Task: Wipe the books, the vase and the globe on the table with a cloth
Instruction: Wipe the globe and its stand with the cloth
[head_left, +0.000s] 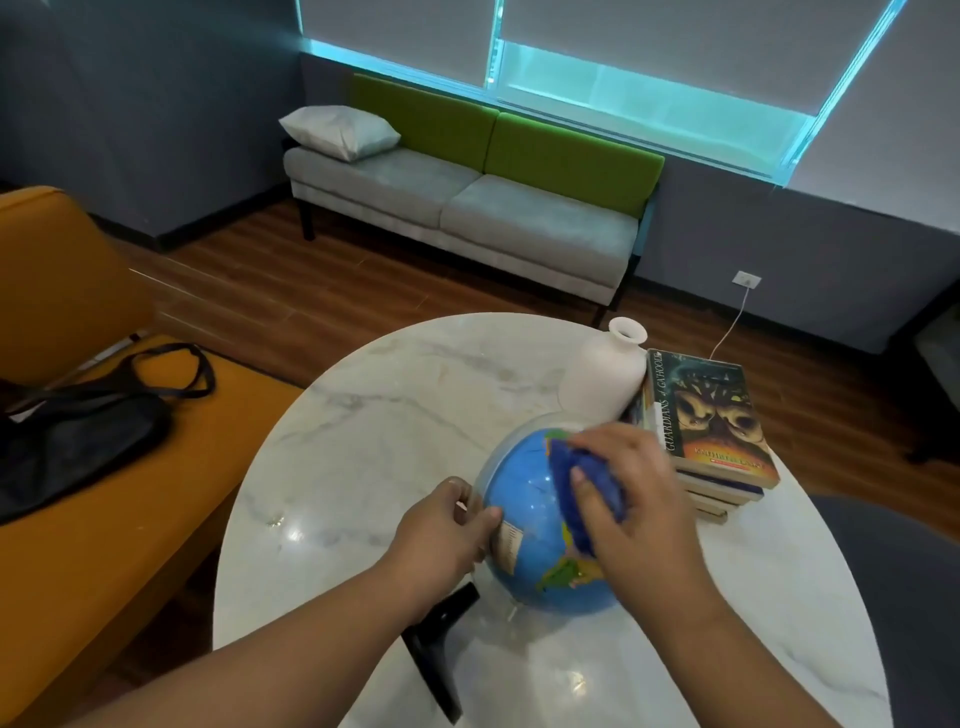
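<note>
Now crumpled blue cloth (605, 486) presses glossy round globe (519, 491).

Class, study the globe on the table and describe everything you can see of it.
The globe is a glossy blue sphere with green and yellow land patches and a pale label panel, ringed by a clear plastic arc. It stands on the white marble table, in front of the vase and left of the books. The left hand grips its left side; the right hand presses a dark blue cloth on its top.
</note>
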